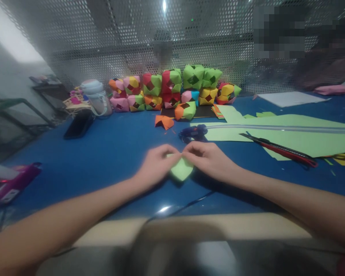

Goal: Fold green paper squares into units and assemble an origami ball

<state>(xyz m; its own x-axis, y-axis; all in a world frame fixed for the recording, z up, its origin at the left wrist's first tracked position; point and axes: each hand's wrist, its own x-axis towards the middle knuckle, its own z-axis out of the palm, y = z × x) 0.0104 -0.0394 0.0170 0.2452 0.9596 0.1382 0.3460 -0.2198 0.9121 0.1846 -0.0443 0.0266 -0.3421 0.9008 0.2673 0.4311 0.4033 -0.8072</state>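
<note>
A small piece of light green folded paper (181, 171) is held low over the blue table, one corner pointing toward me. My left hand (158, 159) pinches its upper left edge between thumb and fingers. From the other side, my right hand (205, 155) grips the top of the same paper, and the two thumbs nearly meet there. Just beyond my hands lies a dark blue glue gun (194, 131) with a long clear glue stick (276, 128) reaching right. An orange folded paper piece (164, 122) rests a little further back.
Stacked paper cubes (172, 80) in several colours line the back of the table (109, 153). Right are light green sheets (299, 134) and a red-and-black cutter (281, 149). Left are a phone (79, 123), a bottle (96, 97) and a purple object (17, 182). A cable (194, 200) crosses the front.
</note>
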